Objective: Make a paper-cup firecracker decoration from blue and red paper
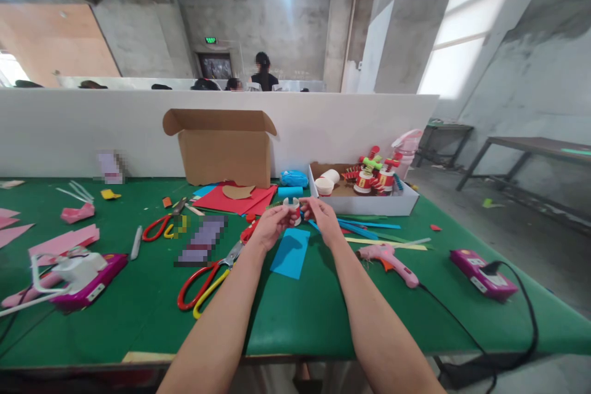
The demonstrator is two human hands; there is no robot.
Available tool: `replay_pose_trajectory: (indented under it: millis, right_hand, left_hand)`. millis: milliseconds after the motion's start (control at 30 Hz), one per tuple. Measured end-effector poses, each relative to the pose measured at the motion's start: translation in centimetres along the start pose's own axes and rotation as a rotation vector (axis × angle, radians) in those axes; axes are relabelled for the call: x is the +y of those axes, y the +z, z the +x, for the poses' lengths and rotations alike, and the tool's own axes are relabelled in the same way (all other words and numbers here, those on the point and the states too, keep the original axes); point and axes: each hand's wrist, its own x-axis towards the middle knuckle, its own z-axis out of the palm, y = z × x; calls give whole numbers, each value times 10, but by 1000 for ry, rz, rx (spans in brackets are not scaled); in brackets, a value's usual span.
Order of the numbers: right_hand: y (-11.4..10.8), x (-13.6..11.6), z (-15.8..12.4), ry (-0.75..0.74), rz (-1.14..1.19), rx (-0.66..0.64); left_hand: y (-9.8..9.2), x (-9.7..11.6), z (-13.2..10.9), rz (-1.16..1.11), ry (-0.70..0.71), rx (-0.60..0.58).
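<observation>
Both my hands meet over the middle of the green table point(300, 314). My left hand point(271, 225) and my right hand point(321, 215) pinch a small white paper cup point(292, 206) with a red band between their fingertips, held a little above the cloth. Right below them lies a blue paper rectangle point(290, 252). Red-and-yellow scissors point(207, 280) lie to the left of my left forearm. A pink glue gun point(388, 258) lies to the right of my right forearm.
An open cardboard box point(224, 148) stands at the back, red paper sheets point(235, 200) in front of it. A white tray point(369, 204) holds cups and finished red crafts. Purple devices point(482, 274) point(90, 283), more scissors point(159, 228) and pink paper point(64, 240) lie around. A person stands behind the white partition point(69, 129).
</observation>
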Motion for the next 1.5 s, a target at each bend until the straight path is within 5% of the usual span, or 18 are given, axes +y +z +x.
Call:
replay_pose_trajectory:
  millis: [200,500,700,1000,1100,1267,1500]
  right_hand:
    - [-4,-8,-2,165,294,-29]
    - [-10,-17,-2,213,445,-36]
    - [-10,-20,-3,240,428,-79]
    - [-16,-13,0,225,382,32]
    - [-17,-8,2,188,129,65]
    - [-11,4,0,84,-823,7]
    - [7,24,-4,171,-1118,-15]
  left_hand:
    - [-2,1,0,94,-3,48]
    - [-2,0,0,163,15,31]
    - [0,-5,1,402,31,-35]
    - [-15,-5,8,660,163,101]
    - [-16,-8,10,771,184,139]
    - [-13,-14,7,1039,237,174]
    - [-11,-14,3,1263,260,181]
